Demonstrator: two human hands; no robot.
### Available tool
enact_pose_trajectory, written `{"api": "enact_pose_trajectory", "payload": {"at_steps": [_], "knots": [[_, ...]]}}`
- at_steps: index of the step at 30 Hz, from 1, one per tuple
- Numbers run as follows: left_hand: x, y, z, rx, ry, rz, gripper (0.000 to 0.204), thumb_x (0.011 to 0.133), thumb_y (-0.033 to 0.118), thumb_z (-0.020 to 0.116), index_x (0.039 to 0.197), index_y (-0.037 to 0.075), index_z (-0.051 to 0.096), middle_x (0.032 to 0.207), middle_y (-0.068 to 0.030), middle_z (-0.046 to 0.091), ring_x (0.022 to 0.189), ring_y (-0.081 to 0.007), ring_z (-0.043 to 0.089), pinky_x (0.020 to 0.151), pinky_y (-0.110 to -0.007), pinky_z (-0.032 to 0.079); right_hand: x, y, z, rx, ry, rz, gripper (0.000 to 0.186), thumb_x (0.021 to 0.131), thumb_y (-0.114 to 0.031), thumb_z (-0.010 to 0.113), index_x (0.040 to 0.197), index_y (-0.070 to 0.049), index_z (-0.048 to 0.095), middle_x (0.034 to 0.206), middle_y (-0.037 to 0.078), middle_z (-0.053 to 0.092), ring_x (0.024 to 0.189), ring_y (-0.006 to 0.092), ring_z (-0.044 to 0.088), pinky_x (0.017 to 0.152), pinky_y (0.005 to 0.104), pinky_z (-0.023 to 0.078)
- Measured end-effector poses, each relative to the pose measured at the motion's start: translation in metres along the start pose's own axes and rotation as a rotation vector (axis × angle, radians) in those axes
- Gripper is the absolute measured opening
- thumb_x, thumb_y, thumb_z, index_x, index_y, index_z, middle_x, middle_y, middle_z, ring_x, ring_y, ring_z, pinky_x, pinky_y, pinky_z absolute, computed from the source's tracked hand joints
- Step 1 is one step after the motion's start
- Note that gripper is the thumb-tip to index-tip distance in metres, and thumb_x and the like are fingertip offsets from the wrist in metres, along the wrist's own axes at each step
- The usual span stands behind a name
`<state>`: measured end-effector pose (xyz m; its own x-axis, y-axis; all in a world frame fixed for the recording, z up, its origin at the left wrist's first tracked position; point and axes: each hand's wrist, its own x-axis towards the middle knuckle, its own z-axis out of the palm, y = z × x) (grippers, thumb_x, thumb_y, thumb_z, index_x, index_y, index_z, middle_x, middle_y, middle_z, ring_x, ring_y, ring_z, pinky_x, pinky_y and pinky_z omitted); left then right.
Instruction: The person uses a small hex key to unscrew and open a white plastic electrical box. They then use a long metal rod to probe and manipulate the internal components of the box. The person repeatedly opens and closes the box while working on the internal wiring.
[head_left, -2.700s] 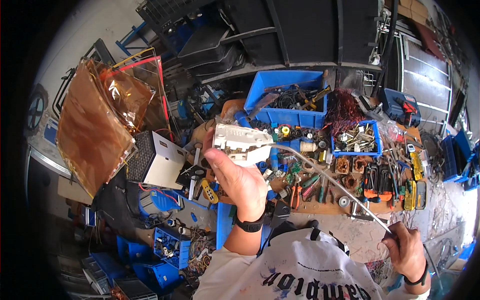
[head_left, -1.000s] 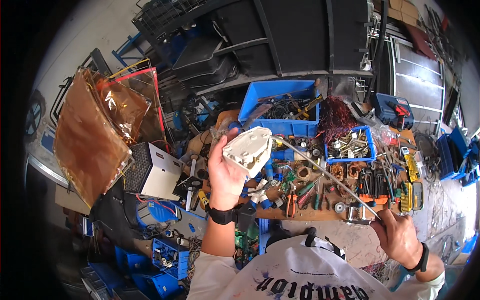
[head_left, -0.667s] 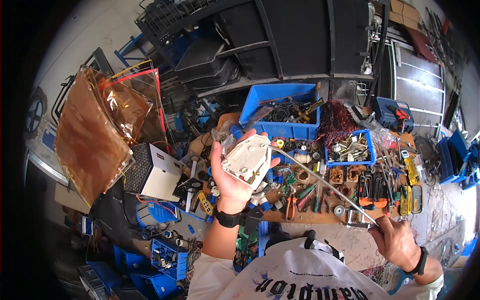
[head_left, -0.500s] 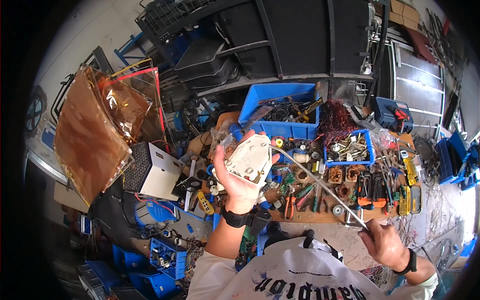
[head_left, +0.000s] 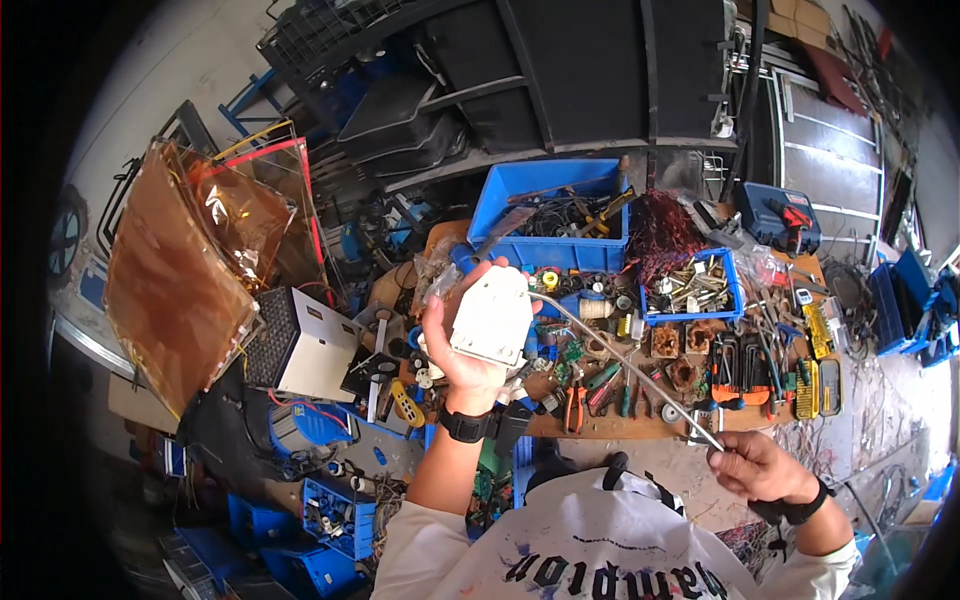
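In my left hand [head_left: 462, 368] lies a white plastic casing [head_left: 491, 318], rounded at the far end, with the thumb along its left side and the fingers around it. A grey cord [head_left: 640, 373] leaves the casing's upper right side and slants down across the workbench to my right hand [head_left: 762, 470], whose fingers close around its near end. The cord looks nearly straight. Below the casing, on the workbench, are a yellow power strip [head_left: 406, 404] and orange-handled pliers [head_left: 574, 408].
A large blue bin [head_left: 570, 255] of cables and tools stands behind the casing. Right of it, a small blue tray [head_left: 690, 318] holds metal pieces. Several hand tools cover the wooden bench [head_left: 640, 430]. A white box [head_left: 322, 345] and amber sheets [head_left: 175, 290] stand at left.
The casing has turned in my left hand, so its paler, flatter face now shows instead of the moulded one. My right hand has shifted slightly left with the cord's end.
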<state>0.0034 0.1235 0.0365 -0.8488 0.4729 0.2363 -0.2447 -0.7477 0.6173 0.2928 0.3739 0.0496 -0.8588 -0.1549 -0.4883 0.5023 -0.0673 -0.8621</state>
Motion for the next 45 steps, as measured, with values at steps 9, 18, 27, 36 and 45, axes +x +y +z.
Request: {"api": "enact_pose_trajectory", "payload": {"at_steps": [9,18,27,36,45], "knots": [[0.002,-0.006,0.002,0.422,-0.174,0.172,0.066,0.098,0.050,0.035,0.145,0.004,0.032,0.148,-0.0156,0.035,0.133,-0.0367,0.039,0.107,-0.054,0.037,-0.002,-0.034,0.006,-1.031,0.720,-0.478,0.007,0.088,-0.008,0.058,0.089,-0.001,0.056,0.073,0.018,0.059,0.063,0.0395,0.058,0.055,0.0461,0.044],[-0.009,-0.006,0.015,0.076,-0.011,-0.136,0.063,0.098,0.050,0.037,0.146,0.011,0.032,0.139,-0.0217,0.044,0.113,-0.0363,0.057,0.080,-0.056,0.056,-0.016,-0.050,0.012,-0.988,0.646,-0.366,0.005,0.086,-0.005,0.059,0.083,-0.001,0.058,0.064,0.019,0.058,0.059,0.0395,0.058,0.054,0.0458,0.044],[-0.013,0.000,-0.020,0.438,-0.090,-0.113,0.061,0.097,0.047,0.039,0.145,0.008,0.034,0.134,-0.0264,0.048,0.098,-0.0348,0.063,0.068,-0.046,0.061,-0.041,-0.092,0.003,-0.864,0.437,-0.149,0.013,0.090,-0.009,0.055,0.083,0.000,0.063,0.067,0.018,0.061,0.061,0.0350,0.061,0.057,0.0399,0.046],[-0.018,0.000,-0.027,0.488,-0.146,-0.126,0.059,0.097,0.046,0.041,0.142,0.008,0.038,0.132,-0.0272,0.049,0.095,-0.0348,0.064,0.066,-0.045,0.061,-0.040,-0.109,0.005,-0.968,0.450,-0.116,0.019,0.092,-0.012,0.051,0.082,-0.001,0.063,0.070,0.016,0.062,0.066,0.0333,0.062,0.059,0.0389,0.046],[-0.029,0.001,-0.013,0.160,-0.154,-0.186,0.058,0.097,0.047,0.037,0.144,0.013,0.036,0.136,-0.0290,0.044,0.098,-0.0403,0.060,0.066,-0.049,0.060,-0.032,-0.096,-0.016,-0.724,0.318,-0.023,0.021,0.092,-0.012,0.049,0.081,-0.001,0.063,0.063,0.012,0.060,0.057,0.0245,0.059,0.055,0.0355,0.044]]}}
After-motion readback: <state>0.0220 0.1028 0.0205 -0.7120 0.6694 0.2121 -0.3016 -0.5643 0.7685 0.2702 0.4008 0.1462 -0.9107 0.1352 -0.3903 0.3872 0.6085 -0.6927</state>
